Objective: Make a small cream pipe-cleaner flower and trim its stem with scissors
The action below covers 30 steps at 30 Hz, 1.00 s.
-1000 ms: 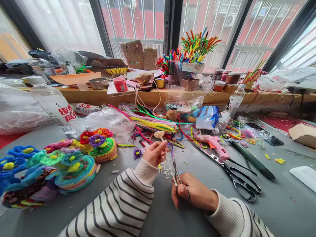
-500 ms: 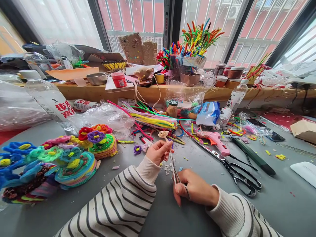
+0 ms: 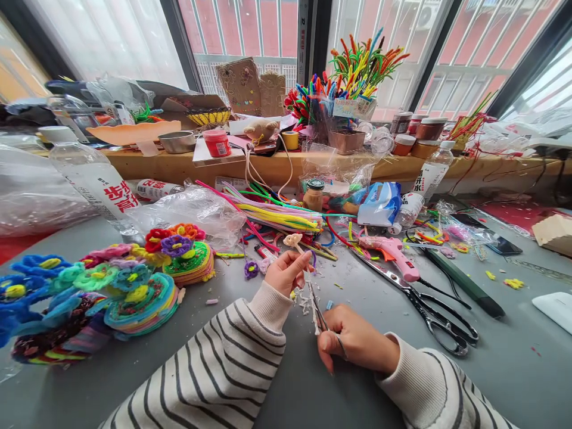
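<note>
In my left hand (image 3: 286,274) a pale fuzzy pipe cleaner (image 3: 293,241) is pinched between thumb and fingers. Its curled, cream-coloured top sticks up above the fingertips, and its thin stem hangs down toward my other hand. My right hand (image 3: 346,339) grips small metal scissors (image 3: 317,308), with fingers around the handles. The blades point up and lie along the stem; whether they touch it I cannot tell. White fluffy clippings (image 3: 305,302) are scattered on the grey table just behind the blades.
Fuzzy flower baskets (image 3: 138,304) stand at the left. Beyond my hands lies a bundle of coloured pipe cleaners (image 3: 286,217). To the right are a pink glue gun (image 3: 393,253), large black-handled scissors (image 3: 440,316) and a dark green bar (image 3: 465,283). A water bottle (image 3: 96,179) leans at the left.
The whole view has shifted slightly. Both hands keep nearly the same pose, with the pipe cleaner and the scissors still held.
</note>
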Each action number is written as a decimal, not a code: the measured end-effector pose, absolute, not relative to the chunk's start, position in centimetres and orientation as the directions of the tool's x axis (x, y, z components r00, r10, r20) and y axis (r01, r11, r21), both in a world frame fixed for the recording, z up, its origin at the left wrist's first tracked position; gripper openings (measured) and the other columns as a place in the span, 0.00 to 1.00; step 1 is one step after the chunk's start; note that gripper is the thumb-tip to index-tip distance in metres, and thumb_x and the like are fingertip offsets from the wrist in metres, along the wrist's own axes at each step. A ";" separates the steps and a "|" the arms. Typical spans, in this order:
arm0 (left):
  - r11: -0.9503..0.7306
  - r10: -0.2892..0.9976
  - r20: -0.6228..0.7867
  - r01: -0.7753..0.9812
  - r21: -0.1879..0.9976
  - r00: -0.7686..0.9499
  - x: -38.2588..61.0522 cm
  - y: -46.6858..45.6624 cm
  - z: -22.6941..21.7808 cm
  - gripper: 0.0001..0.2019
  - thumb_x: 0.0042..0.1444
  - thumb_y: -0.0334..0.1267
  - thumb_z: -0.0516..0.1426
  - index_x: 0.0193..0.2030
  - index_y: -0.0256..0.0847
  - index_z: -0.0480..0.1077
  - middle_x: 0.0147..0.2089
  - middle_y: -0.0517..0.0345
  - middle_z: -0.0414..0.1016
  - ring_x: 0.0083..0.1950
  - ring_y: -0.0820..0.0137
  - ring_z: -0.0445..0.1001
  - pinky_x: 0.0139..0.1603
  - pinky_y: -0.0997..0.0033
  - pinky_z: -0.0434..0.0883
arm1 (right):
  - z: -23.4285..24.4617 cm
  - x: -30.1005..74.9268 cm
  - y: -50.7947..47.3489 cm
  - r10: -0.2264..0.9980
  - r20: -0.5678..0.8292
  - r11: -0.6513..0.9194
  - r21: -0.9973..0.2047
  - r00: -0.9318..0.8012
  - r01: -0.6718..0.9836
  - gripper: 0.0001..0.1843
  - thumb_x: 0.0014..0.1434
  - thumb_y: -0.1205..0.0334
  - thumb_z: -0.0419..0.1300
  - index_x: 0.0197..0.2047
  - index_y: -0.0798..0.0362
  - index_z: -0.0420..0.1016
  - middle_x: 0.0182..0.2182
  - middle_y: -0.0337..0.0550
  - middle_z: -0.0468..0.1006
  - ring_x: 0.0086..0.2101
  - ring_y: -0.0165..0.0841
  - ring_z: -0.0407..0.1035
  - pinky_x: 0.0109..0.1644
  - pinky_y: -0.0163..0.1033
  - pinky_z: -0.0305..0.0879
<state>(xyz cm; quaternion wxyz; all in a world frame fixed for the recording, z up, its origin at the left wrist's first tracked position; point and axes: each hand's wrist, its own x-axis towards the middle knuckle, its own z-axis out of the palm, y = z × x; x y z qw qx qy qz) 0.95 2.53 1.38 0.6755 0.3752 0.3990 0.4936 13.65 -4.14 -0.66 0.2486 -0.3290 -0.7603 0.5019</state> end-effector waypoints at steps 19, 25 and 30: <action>0.132 0.987 -0.091 -0.357 0.925 0.129 0.6 2.5 1.1 0.18 0.32 0.45 0.62 0.19 0.36 0.59 0.16 0.63 0.69 0.10 0.85 0.56 0.12 0.82 0.52 | -1.0 13.9 -4.1 0.745 0.012 0.266 -0.922 -0.667 0.282 0.44 0.50 0.32 0.32 0.13 0.60 0.70 0.09 0.36 0.55 0.15 0.22 0.50 0.20 0.31 0.47; 0.154 0.984 -0.110 -0.367 0.917 0.138 0.6 2.6 1.3 0.18 0.30 0.46 0.63 0.18 0.37 0.59 0.12 0.66 0.65 0.10 0.84 0.56 0.12 0.81 0.53 | -0.5 13.8 -4.2 0.744 -0.034 0.265 -0.901 -0.667 0.342 0.45 0.48 0.31 0.30 0.15 0.60 0.71 0.10 0.37 0.56 0.15 0.22 0.51 0.20 0.31 0.47; 0.164 0.981 -0.112 -0.363 0.917 0.159 0.6 2.6 1.0 0.18 0.30 0.46 0.63 0.18 0.37 0.59 0.11 0.66 0.65 0.09 0.84 0.55 0.12 0.81 0.52 | -0.3 13.7 -4.2 0.741 -0.019 0.274 -0.904 -0.671 0.329 0.45 0.47 0.30 0.32 0.13 0.60 0.69 0.10 0.37 0.57 0.15 0.22 0.52 0.20 0.30 0.49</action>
